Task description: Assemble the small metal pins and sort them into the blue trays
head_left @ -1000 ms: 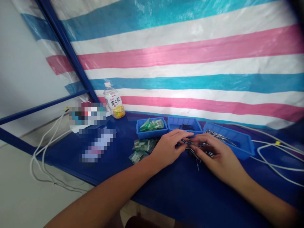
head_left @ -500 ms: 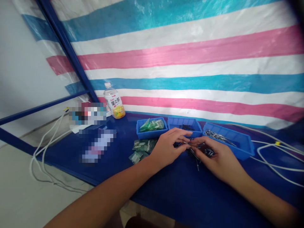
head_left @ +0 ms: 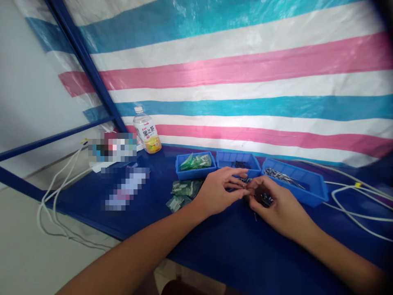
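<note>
My left hand (head_left: 218, 191) and my right hand (head_left: 281, 209) meet above the blue table (head_left: 245, 254), their fingertips almost touching. A small bunch of thin metal pins (head_left: 264, 200) sits in my right hand's curled fingers, partly hidden by them. My left fingertips rest close to a few pins (head_left: 244, 180), and I cannot tell whether they grip any. Three blue plastic bins stand just beyond my hands: one with green packets (head_left: 192, 166), one with dark small parts (head_left: 238, 160), one with metal pins (head_left: 294, 182).
Loose green packets (head_left: 183, 194) lie left of my left hand. A tea bottle (head_left: 146, 132) and pixelated items (head_left: 123, 176) stand further left. White cables (head_left: 353, 205) lie at the right, with a striped tarp (head_left: 233, 73) and blue frame (head_left: 89, 73) behind.
My hands have drawn closer together, and my right hand has curled in. The loose pins spread on the table in the earlier frames now sit mostly in my fingers.
</note>
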`<state>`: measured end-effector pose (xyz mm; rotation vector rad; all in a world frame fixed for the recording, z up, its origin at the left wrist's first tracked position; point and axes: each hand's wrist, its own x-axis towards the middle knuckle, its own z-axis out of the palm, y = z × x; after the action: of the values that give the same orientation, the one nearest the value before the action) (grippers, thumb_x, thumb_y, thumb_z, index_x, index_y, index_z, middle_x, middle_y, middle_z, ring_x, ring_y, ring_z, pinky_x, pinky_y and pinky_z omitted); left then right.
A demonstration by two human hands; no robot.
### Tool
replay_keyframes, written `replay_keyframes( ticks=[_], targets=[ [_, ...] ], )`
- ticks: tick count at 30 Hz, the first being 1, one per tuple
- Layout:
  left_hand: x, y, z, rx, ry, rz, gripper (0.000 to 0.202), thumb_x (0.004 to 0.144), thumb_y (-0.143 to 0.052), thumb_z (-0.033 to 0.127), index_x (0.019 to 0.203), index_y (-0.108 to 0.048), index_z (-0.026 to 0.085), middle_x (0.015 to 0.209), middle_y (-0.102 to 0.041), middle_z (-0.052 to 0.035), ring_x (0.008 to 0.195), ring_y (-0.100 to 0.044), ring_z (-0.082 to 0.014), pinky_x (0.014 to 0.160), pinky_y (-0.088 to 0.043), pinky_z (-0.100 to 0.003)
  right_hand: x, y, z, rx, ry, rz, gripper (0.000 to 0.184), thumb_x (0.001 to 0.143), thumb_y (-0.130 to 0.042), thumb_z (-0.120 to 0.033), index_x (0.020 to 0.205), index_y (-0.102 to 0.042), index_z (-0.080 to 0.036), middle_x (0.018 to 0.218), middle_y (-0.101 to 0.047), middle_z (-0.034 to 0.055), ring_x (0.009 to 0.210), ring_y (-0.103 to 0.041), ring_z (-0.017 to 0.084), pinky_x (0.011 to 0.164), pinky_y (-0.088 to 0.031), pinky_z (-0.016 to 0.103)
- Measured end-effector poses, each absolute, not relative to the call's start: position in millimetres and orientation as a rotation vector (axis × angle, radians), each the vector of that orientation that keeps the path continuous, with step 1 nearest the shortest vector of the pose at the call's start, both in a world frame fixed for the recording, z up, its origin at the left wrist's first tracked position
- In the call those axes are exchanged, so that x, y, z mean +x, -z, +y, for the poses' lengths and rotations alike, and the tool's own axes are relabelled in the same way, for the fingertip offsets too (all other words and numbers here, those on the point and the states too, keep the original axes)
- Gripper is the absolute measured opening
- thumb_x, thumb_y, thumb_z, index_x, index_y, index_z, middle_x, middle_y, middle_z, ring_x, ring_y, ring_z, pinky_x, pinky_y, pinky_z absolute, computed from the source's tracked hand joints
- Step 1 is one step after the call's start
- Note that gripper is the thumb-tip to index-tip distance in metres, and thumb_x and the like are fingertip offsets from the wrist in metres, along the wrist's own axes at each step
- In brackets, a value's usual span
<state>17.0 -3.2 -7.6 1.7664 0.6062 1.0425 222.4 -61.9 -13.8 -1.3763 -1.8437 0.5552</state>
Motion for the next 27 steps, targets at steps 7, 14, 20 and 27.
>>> replay_keyframes(
  ticks=[7, 14, 20, 27],
  targets=[
    [13.4, 5.3, -3.0, 1.965, -1.064, 0.784, 0.054, 0.097, -0.075, 0.032, 0.147, -0.063, 0.019, 0.105, -0.082, -0.008, 0.089, -0.078, -0.0193, 0.079, -0.066, -0.029, 224.0, 6.4, -61.9, -1.343, -0.5, -1.792, 0.026, 0.1, -0.062, -0.033, 0.125, -0.064, -0.028, 0.087, -0.071, 0.0022, 0.07, -0.066, 0.02, 0.059, -0.053, 0.031],
    [11.6, 4.2, -6.1, 2.173, -0.966, 0.719, 0.035, 0.106, -0.058, 0.028, 0.135, -0.075, 0.022, 0.114, -0.084, -0.0049, 0.089, -0.08, -0.0188, 0.083, -0.063, -0.03, 227.4, 6.1, -60.4, -1.414, -0.407, -1.797, 0.018, 0.099, -0.068, -0.044, 0.1, -0.074, -0.027, 0.079, -0.071, 0.0025, 0.064, -0.062, 0.019, 0.055, -0.049, 0.031],
    [12.2, 6.3, -0.1, 2.126, -1.039, 0.674, 0.029, 0.103, -0.063, 0.021, 0.127, -0.079, 0.022, 0.129, -0.081, -0.0056, 0.118, -0.077, -0.0228, 0.108, -0.06, -0.037, 228.8, 12.5, -57.3, -1.404, -0.502, -1.799, 0.019, 0.097, -0.071, -0.043, 0.109, -0.074, -0.028, 0.086, -0.073, 0.0022, 0.067, -0.065, 0.02, 0.059, -0.052, 0.033],
    [12.9, 3.8, 0.7, 1.82, -1.093, 0.757, 0.02, 0.093, -0.077, 0.02, 0.109, -0.065, 0.019, 0.106, -0.084, -0.0081, 0.104, -0.082, -0.0229, 0.098, -0.065, -0.038, 226.9, 11.9, -59.9, -1.42, -0.534, -1.769, 0.028, 0.099, -0.07, -0.052, 0.113, -0.075, -0.028, 0.095, -0.077, 0.0037, 0.073, -0.07, 0.021, 0.061, -0.054, 0.034]
  ],
)
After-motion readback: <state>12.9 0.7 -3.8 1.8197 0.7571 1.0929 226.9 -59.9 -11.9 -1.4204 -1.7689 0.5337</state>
